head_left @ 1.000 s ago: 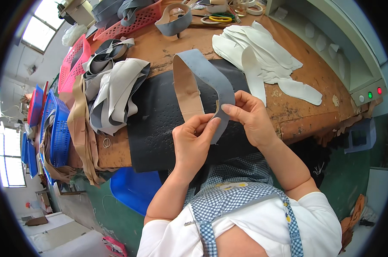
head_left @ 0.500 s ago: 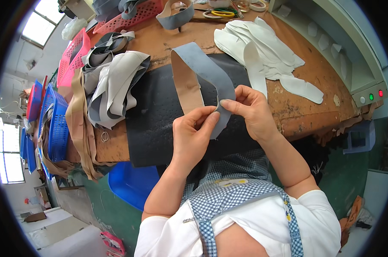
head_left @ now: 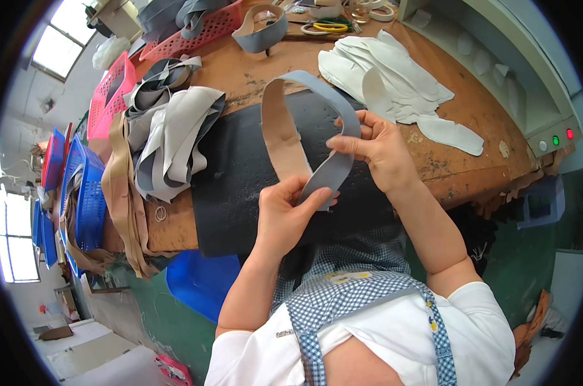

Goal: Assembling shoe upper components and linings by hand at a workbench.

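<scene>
A long strip, grey on one face and tan on the other [head_left: 285, 128], is bent into a loop above a black rubber mat [head_left: 240, 174] on the brown workbench. My left hand [head_left: 291, 209] pinches the strip's two lower ends together near the mat's front edge. My right hand [head_left: 375, 145] grips the grey side of the loop a little higher, thumb and fingers closed on it. Both forearms come up from the lower edge over a blue checked apron.
A heap of grey and tan strips [head_left: 169, 135] lies left of the mat. White cut pieces [head_left: 394, 77] are spread at the right. Red baskets [head_left: 195, 29] and blue baskets [head_left: 85, 193] line the left edge. Yellow-handled scissors [head_left: 327, 27] sit at the back. A blue bin [head_left: 201, 283] stands under the bench.
My right hand has slid up along the grey side of the loop. My left hand has moved onto the lower ends and holds them together.
</scene>
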A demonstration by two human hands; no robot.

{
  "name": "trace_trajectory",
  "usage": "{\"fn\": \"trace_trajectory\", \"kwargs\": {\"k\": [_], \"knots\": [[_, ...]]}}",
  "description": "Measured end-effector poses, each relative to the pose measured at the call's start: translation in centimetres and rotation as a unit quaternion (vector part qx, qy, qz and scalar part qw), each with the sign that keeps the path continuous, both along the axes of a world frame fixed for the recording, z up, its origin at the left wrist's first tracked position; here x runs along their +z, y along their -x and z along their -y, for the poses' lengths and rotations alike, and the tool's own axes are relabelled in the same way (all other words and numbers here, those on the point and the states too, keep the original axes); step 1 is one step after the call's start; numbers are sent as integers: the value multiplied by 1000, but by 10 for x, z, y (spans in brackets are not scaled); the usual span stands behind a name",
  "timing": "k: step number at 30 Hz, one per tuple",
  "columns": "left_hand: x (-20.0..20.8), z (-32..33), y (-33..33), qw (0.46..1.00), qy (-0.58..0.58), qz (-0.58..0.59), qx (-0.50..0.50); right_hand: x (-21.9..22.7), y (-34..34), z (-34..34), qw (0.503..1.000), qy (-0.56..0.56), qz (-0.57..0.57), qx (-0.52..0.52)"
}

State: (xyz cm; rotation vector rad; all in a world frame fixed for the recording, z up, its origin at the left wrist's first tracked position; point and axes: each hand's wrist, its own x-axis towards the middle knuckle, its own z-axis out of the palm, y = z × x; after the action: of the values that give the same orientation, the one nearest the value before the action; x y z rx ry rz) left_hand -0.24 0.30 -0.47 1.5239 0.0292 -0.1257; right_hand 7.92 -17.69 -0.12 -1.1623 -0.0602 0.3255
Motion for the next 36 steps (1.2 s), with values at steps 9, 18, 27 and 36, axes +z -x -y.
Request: {"fn": "trace_trajectory", "kwargs": {"k": [9,18,27,36], "knots": [[-18,-28,23,981,-175,65,59,-9,-34,21,995,-79,-24,-58],[-30,-43,33,986,86,28,140,20,-22,5,980,-151,79,103],[-50,-79,28,989,51,53,129,-60,27,-12,849,305,353,247],[-45,-97,39,995,-50,41,77,-65,77,-13,699,435,490,287]]}}
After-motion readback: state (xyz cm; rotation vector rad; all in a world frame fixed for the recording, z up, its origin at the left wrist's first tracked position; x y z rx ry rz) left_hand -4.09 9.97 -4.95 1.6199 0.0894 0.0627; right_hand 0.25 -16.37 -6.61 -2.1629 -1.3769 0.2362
